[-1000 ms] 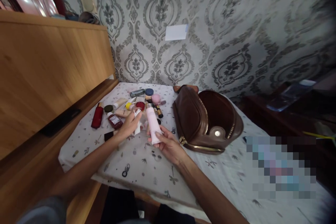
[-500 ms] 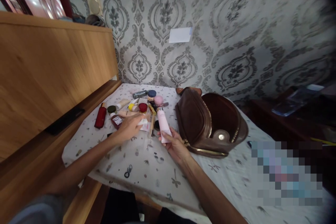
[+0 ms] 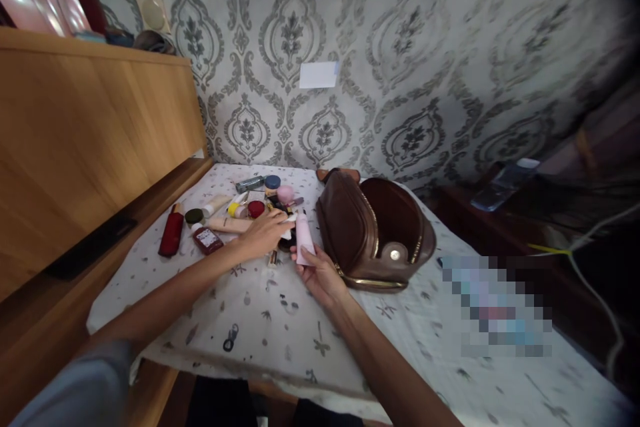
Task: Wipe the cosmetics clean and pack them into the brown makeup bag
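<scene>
A pale pink tube (image 3: 304, 240) stands nearly upright in my right hand (image 3: 320, 275), its lower end between thumb and fingers. My left hand (image 3: 265, 233) is closed on a small white wipe (image 3: 290, 225), which is beside the tube's upper part. Around my left hand lie a beige tube (image 3: 227, 224), a red-lidded jar (image 3: 256, 209), a yellow-capped tube (image 3: 237, 209) and a pink round item (image 3: 285, 195). Right of the pink tube sits an open brown bag (image 3: 345, 220), its dark interior showing.
Farther left are a red pouch (image 3: 171, 233), a dark-lidded jar (image 3: 195, 217) and a dark red bottle (image 3: 207, 239). A blue-lidded jar (image 3: 273, 183) sits behind. A wooden cabinet (image 3: 100, 113) borders the patterned cloth (image 3: 270, 340) on the left.
My left hand has moved right with the white wipe, up to the pink tube. The view has shifted, so the bag and items appear farther left.
</scene>
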Available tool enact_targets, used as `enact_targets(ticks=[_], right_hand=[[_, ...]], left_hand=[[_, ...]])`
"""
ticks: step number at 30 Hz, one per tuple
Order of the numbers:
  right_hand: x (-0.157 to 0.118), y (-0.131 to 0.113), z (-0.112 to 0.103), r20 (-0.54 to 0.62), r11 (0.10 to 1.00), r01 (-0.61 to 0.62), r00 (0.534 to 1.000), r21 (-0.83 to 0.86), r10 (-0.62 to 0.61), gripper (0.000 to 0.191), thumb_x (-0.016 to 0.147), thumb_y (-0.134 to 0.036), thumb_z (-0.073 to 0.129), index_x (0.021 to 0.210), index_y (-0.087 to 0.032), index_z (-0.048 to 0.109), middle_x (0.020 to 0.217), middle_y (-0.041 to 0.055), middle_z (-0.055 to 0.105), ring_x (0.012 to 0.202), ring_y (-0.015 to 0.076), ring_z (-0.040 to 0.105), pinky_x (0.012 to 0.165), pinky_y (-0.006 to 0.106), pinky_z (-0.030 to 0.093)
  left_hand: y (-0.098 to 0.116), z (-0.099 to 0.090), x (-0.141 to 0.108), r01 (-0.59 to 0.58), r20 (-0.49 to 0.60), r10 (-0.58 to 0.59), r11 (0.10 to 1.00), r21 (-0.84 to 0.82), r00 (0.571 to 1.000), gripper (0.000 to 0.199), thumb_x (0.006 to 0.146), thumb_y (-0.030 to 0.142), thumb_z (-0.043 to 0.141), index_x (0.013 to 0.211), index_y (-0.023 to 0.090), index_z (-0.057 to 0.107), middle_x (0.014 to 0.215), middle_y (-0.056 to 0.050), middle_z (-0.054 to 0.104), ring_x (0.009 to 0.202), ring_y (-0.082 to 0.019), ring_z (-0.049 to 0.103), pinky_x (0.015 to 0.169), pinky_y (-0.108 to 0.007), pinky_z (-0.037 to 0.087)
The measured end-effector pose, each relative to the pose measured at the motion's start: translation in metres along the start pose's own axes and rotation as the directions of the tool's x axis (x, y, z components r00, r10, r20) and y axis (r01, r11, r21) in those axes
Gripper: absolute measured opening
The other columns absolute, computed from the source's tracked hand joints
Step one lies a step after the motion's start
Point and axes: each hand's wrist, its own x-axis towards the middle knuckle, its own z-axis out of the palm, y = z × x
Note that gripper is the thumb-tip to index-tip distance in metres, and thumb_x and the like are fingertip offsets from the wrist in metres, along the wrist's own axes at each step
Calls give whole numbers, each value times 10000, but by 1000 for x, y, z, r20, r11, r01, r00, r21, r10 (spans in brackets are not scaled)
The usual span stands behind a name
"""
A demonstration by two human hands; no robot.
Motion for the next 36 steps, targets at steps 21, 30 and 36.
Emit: enact_targets(ticks=[21,30,36], right_hand=[[3,0,-3,-38,999,-17,999,40,19,327,720,-141,838,955,-168,612,796,39,720,639,103,668,505,144,527],[-7,10,10,152,999,37,988,3,-37,474,666,-394,884,981,-196,591,713,-14,696,553,106,632,460,171,450],[-17,10,16,287,998,-19,957,-59,35,662,576,-556,892,1000,-209,519,689,-22,687,511,105,606,449,187,411]], left_hand=[[-38,-4,23,57,56,-53,996,-64,997,408,843,15,430,1113,183,686,1176,-99,688,1137,-226,627,993,-340,496],[29,-4,14,-146,-126,115,950,-274,985,308,975,327,463,1112,213,713,1185,-93,728,1275,-286,547,1170,-543,263],[-4,-27,24,288,-80,-387,794,-535,919,460,867,566,490,703,196,708,747,-74,729,783,-252,659,778,-358,516]])
